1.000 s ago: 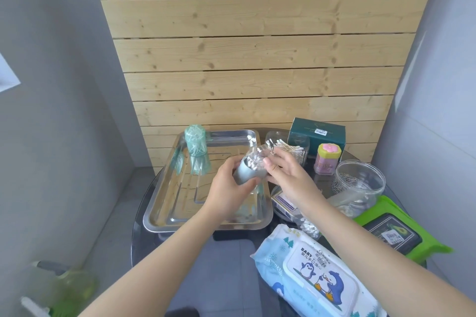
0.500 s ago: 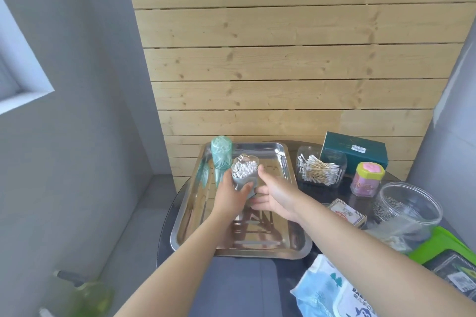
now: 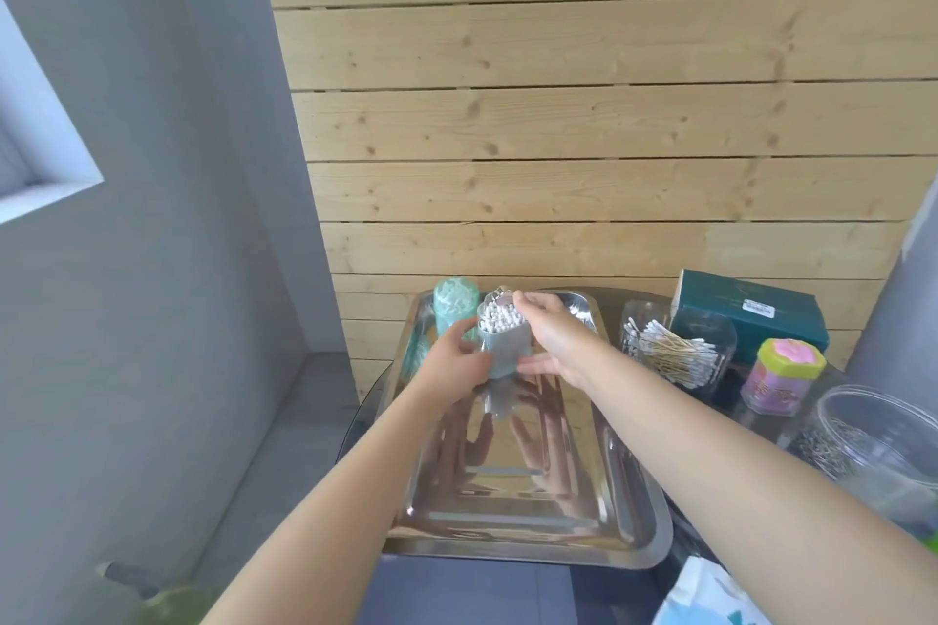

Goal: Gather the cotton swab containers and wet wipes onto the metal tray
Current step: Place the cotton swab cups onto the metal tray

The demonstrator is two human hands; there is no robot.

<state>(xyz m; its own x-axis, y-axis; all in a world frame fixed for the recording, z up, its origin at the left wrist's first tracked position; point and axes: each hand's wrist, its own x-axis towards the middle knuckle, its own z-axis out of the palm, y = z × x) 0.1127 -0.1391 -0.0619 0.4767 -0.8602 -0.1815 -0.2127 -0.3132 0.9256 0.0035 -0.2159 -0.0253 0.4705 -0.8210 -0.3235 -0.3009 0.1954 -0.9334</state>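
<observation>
A grey cotton swab container (image 3: 503, 350), full of white swab tips, stands upright at the far left of the metal tray (image 3: 533, 518). My left hand (image 3: 457, 363) grips its left side near the base. My right hand (image 3: 550, 338) wraps its right side, fingertips at the rim. A teal swab container (image 3: 455, 307) stands on the tray just behind and left of it. A blue wet wipes pack (image 3: 710, 596) shows at the bottom right edge, off the tray.
Right of the tray on the dark round table stand a clear box of wooden swabs (image 3: 675, 353), a dark green carton (image 3: 751, 315), a pink jar with a green lid (image 3: 781, 376) and a large clear tub (image 3: 883, 442). A plank wall rises right behind.
Both hands carried the grey container from the tray's right edge over the tray to its far left and lowered it beside the teal one. The view shifted left.
</observation>
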